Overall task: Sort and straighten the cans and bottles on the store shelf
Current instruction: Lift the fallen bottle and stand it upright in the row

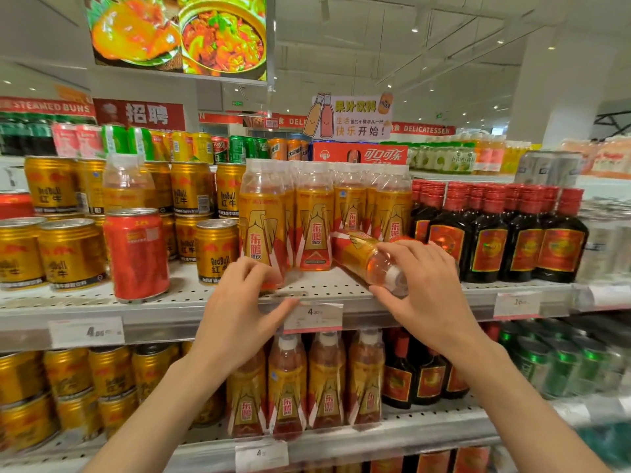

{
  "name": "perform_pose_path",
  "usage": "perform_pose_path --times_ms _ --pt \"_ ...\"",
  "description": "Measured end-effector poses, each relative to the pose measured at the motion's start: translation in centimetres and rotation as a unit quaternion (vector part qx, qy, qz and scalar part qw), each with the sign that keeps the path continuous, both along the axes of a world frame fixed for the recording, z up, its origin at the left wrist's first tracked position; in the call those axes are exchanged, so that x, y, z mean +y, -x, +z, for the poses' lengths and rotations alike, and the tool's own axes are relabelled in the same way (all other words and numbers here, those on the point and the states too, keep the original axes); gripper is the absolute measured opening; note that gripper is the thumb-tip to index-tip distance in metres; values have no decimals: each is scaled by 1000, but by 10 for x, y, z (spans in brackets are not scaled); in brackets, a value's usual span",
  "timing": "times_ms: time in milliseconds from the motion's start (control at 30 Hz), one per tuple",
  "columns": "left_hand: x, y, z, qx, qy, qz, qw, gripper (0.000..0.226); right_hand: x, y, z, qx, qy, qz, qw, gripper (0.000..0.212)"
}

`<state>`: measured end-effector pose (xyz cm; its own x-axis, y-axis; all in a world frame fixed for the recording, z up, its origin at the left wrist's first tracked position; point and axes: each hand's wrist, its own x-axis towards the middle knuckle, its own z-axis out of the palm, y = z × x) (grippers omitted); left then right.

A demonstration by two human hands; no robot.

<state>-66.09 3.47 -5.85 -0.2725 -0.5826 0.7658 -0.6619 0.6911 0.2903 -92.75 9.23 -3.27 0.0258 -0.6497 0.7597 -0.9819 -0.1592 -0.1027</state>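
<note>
Right hand (421, 288) grips toppled yellow-red bottle (367, 257) by its cap; left hand (244, 312) clasps upright bottle (261, 220).

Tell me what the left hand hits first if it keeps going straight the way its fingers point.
Probably the upright yellow-labelled bottle at the shelf front: the left hand points up and back toward its base, fingertips already at or touching it. Depth is hard to judge.

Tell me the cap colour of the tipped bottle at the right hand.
White, on the tipped bottle gripped by the right hand; the head view shows it.
</note>
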Motion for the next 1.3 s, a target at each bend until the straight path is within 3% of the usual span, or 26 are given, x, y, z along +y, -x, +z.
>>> perform_pose_path --times_ms 167,400,600,800,967,1300 --pt "-6 -4 11 89 -9 51 995 42 0 -9 21 -151 30 108 982 65" --pt "-14 -8 14 116 -20 54 992 44 -16 -27 72 -309 50 199 929 67" --pt "-18 -11 11 119 -26 36 992 44 -37 -52 77 -314 2 204 927 68" --pt "-20 -14 8 123 -30 26 992 45 -42 -47 50 -317 -47 164 933 95" --pt "-23 -15 6 114 -24 13 993 47 -43 -50 38 -344 -34 159 925 84" --pt "-22 -19 6 112 -25 -2 993 43 -45 -79 31 -334 -51 191 922 83"
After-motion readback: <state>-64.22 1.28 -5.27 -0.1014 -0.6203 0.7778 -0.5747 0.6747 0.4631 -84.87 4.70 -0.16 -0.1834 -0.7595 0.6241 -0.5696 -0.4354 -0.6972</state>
